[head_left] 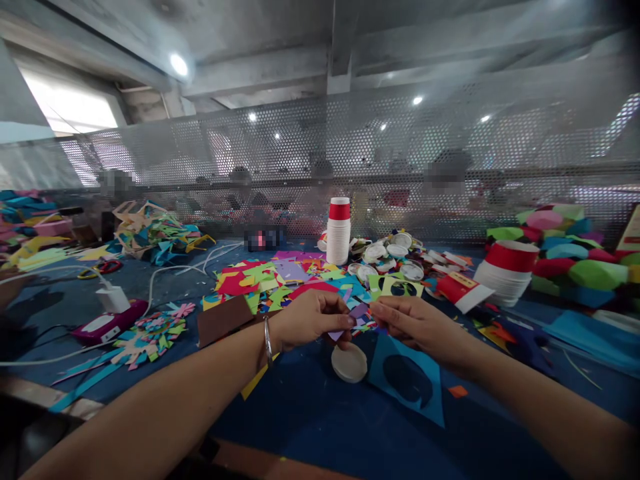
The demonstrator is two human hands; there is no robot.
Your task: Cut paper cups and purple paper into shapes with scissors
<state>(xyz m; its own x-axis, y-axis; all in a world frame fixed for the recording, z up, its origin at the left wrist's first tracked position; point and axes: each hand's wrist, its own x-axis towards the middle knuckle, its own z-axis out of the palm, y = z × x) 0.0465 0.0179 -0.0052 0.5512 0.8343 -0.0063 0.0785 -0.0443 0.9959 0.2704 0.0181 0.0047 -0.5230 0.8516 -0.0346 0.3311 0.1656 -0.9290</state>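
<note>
My left hand (316, 321), with a bangle at its wrist, is closed in a pinch on a small piece of purple paper (358, 311). Close to its right, my right hand (407, 323) has thumb and fingers pressed together; what lies in that pinch is too small to make out. A round whitish disc (349, 364) shows just below the left fingertips. Under the right hand lies a blue paper sheet (434, 393) with a round hole cut in it. Behind both hands spreads a heap of coloured paper scraps (250, 277).
White paper cups (339, 241) with a red one on top stand stacked at the back, with another cup stack (504, 277) to the right. Round lids (375, 252) are piled between them. A purple power strip (111, 321) with cables and red-handled scissors (110, 266) lie left. A perforated screen (280, 153) closes the back.
</note>
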